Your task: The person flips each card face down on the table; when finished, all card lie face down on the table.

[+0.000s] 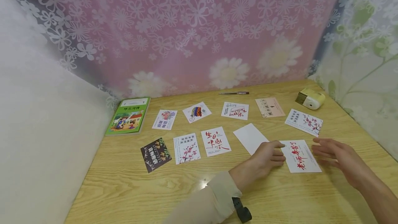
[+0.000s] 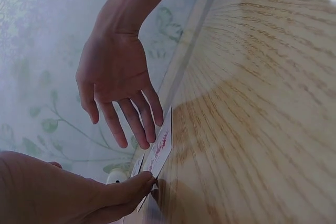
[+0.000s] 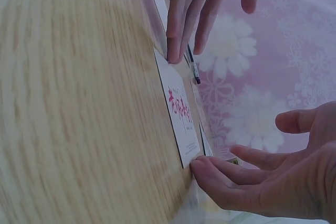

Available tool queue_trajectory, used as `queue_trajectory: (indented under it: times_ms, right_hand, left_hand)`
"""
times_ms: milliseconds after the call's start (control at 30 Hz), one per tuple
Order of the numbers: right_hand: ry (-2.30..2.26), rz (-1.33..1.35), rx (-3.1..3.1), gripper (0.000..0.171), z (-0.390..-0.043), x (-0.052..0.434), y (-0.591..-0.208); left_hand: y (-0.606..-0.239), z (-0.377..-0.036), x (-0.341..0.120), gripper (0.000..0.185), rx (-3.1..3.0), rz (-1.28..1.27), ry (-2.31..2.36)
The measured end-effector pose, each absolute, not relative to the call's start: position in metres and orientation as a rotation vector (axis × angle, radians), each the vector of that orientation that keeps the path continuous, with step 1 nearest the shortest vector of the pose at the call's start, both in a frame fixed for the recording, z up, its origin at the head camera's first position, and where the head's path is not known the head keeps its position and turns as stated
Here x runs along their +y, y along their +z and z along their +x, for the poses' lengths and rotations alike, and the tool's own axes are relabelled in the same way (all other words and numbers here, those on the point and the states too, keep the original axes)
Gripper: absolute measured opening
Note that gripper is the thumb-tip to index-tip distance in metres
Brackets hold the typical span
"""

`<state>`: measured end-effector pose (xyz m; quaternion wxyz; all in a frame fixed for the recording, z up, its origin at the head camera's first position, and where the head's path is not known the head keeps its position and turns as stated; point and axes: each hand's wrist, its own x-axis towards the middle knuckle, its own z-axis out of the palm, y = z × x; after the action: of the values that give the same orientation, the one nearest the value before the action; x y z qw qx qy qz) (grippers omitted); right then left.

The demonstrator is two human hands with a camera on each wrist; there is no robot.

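Flanking a white rectangular card with red brush lettering [image 1: 300,156], both hands lie nearly flat on the light wood-grain tabletop [image 1: 130,189]. Left hand [image 1: 266,157] has straight fingers, their tips touching the card's left edge; right hand [image 1: 337,156] is spread and relaxed, fingertips at the card's right edge, gripping nothing. Nine other cards already lie in two loose rows, among them a blank white card [image 1: 250,138] just beside the left hand and a black card [image 1: 155,154] at the far left. By my judgement the laying-out is nearly finished, with this card just being squared.

Head looks down; wrists near table [image 1: 130,182], perhaps.
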<state>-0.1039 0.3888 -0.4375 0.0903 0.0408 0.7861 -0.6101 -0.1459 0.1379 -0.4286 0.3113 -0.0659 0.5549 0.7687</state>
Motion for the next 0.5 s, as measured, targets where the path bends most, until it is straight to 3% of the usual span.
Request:
queue_trajectory:
  times_ms: [500]
  right_hand:
    - [-1.934,0.187,2.23,0.034,-0.104,0.388,-0.442]
  left_hand:
    - [-0.436,-0.148,0.158,0.018,1.535,-0.27,2.13]
